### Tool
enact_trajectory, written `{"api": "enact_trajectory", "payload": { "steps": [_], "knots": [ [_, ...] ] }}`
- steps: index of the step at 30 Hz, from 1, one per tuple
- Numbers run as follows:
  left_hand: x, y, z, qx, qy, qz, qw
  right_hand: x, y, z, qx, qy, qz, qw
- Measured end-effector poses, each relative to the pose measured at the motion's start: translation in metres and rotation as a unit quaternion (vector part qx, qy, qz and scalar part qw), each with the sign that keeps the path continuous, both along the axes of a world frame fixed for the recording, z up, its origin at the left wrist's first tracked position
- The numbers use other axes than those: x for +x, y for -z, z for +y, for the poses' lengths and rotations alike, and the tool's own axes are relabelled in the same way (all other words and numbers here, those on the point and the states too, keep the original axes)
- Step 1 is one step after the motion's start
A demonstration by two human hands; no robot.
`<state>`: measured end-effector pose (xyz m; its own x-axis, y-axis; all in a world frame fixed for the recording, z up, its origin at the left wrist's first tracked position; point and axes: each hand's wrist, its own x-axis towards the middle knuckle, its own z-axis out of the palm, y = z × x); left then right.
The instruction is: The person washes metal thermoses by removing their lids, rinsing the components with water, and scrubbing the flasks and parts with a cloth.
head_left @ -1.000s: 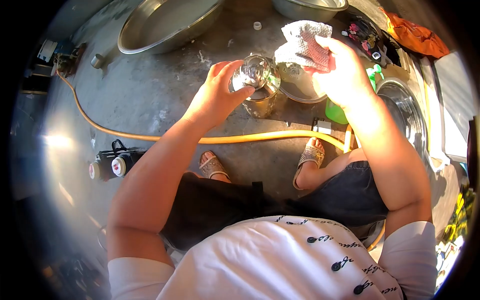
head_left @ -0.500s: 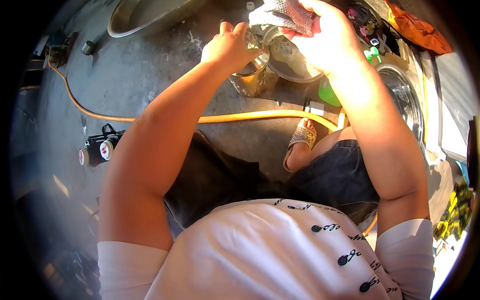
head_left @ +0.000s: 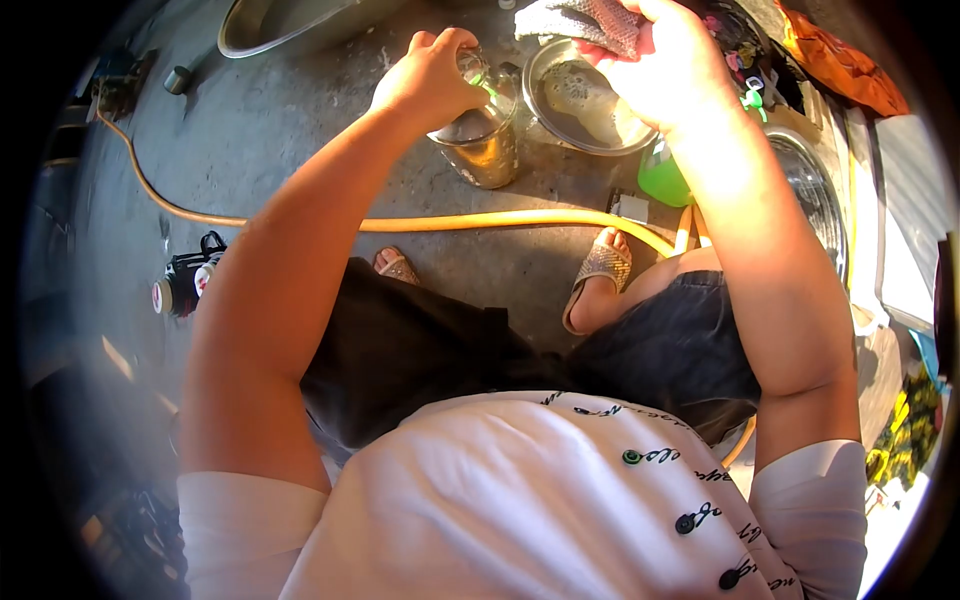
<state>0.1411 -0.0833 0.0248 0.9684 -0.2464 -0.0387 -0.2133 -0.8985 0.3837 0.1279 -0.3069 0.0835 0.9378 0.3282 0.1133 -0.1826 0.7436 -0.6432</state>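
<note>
My left hand (head_left: pixel 425 78) has its fingers curled round a clear, glass-like vessel (head_left: pixel 498 85). Just below that lies a shiny, see-through container (head_left: pixel 482 160) with golden reflections; whether the two are one piece I cannot tell. In my right hand (head_left: pixel 670 75), a crumpled grey-white scrubbing cloth (head_left: pixel 580 22) is pinched between thumb and fingers. Under this hand stands a round metal bowl (head_left: pixel 545 115) with foamy, cloudy water in it. A green bottle (head_left: pixel 662 178) with a green top is beside my right wrist, partly hidden by the forearm.
A yellow hose (head_left: pixel 480 219) runs across the concrete floor in front of my sandalled feet. At the upper left are a large metal basin (head_left: pixel 236 45) and a small metal cup (head_left: pixel 177 80). A large shiny metal dish (head_left: pixel 815 190) and an orange bag (head_left: pixel 845 60) lie at right.
My left hand and the clear vessel have moved left, away from the bowl. The cloth in my right hand has shifted slightly right. The view has moved a little, and my left foot now shows.
</note>
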Motion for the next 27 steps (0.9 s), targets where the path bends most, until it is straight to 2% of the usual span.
{"api": "enact_trajectory", "payload": {
  "steps": [6,8,12,15,17,20,21,22,24,26,27],
  "knots": [
    [-0.019,-0.006,0.031,-0.02,0.011,-0.011,1.0,-0.003,-0.004,0.005,-0.033,0.025,0.048,0.998],
    [-0.026,-0.006,0.04,-0.016,0.006,0.0,1.0,-0.001,-0.002,0.006,-0.051,-0.018,0.024,0.998],
    [-0.042,-0.012,0.058,-0.016,0.015,0.023,0.999,0.002,0.002,0.017,-0.06,-0.018,0.029,0.998],
    [-0.051,-0.008,0.072,-0.02,0.016,0.012,1.0,0.004,0.008,0.023,-0.031,-0.046,0.006,0.998],
    [-0.055,-0.006,0.082,-0.032,0.02,0.018,0.999,0.003,0.011,0.031,-0.102,0.011,0.082,0.991],
    [-0.061,-0.003,0.088,-0.038,0.009,0.011,0.999,0.004,0.023,0.045,-0.104,-0.018,0.065,0.992],
    [-0.061,0.002,0.089,-0.039,0.009,0.009,0.999,0.009,0.038,0.037,-0.18,0.055,0.166,0.968],
    [-0.061,0.006,0.09,-0.05,0.016,0.007,0.999,0.001,0.036,0.054,-0.211,0.091,0.177,0.957],
    [-0.062,0.01,0.092,-0.064,0.024,0.002,0.998,-0.02,0.03,0.081,-0.291,0.136,0.166,0.932],
    [-0.064,0.009,0.089,-0.064,0.001,0.019,0.998,-0.023,0.061,0.088,-0.296,0.119,0.089,0.943],
    [-0.063,0.012,0.091,-0.068,-0.002,0.025,0.997,-0.019,0.078,0.093,-0.346,0.134,0.044,0.928]
  ]
}}
